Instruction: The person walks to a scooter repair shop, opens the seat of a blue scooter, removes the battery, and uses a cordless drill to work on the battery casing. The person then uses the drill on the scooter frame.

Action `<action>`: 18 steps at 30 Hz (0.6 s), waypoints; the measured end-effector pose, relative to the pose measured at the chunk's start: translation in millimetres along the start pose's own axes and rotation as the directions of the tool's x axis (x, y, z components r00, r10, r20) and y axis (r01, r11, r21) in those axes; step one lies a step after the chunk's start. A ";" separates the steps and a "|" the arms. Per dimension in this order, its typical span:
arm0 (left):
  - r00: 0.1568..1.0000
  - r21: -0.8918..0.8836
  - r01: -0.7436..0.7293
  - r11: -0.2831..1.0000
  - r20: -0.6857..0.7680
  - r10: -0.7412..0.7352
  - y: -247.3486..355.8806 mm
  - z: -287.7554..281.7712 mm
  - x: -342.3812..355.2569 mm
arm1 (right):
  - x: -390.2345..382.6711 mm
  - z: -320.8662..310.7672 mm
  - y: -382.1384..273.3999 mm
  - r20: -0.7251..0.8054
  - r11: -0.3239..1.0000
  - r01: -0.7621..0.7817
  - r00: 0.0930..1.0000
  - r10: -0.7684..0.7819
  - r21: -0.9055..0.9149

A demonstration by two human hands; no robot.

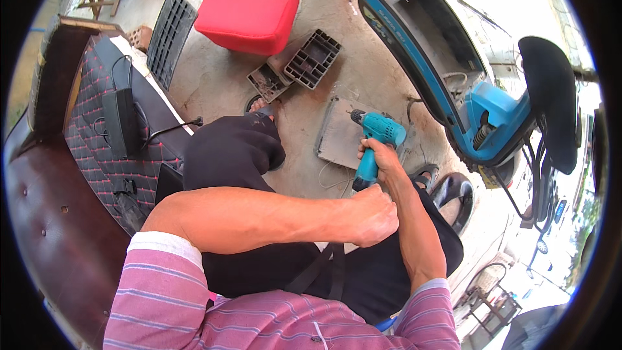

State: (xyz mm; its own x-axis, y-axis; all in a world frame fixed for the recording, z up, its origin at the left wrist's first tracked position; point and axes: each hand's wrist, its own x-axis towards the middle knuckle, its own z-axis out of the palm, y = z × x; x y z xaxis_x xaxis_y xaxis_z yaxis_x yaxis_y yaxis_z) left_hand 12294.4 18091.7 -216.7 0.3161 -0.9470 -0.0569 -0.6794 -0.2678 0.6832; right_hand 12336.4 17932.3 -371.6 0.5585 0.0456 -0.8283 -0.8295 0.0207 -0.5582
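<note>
My right hand (382, 159) is wrapped round the handle of a teal cordless drill (383, 131). The drill's black chuck points left, above a flat grey panel-like box (339, 144) on the floor. Across my lap reaches my left arm, and my left hand (374, 216) is closed in a fist beside my right forearm, just below the drill's base. Whatever the fist may hold is hidden. A thin pale cable (334, 178) curls on the floor below the grey box.
A blue scooter (421, 58) with an open body stands at the right. Ahead are a red padded stool (249, 6), a dark compartment tray (313, 58) and a black slatted panel (171, 37). On the quilted seat at left lies a black power adapter (121, 123) with its cord.
</note>
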 end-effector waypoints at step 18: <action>0.982 -0.050 0.095 0.994 0.168 -0.085 -36.5 -42.5 2.7 | 62.9 52.0 -18.8 -0.144 0.982 -0.062 0.989 0.036 -0.179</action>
State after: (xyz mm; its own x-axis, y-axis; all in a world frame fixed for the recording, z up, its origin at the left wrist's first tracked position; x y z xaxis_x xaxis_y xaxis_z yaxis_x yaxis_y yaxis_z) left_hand 12348.1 18106.4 -210.8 0.2568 -0.9370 -0.2367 -0.6124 -0.3472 0.7102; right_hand 12386.7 17986.7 -410.7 0.5233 -0.0977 -0.8465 -0.8476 -0.1616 -0.5054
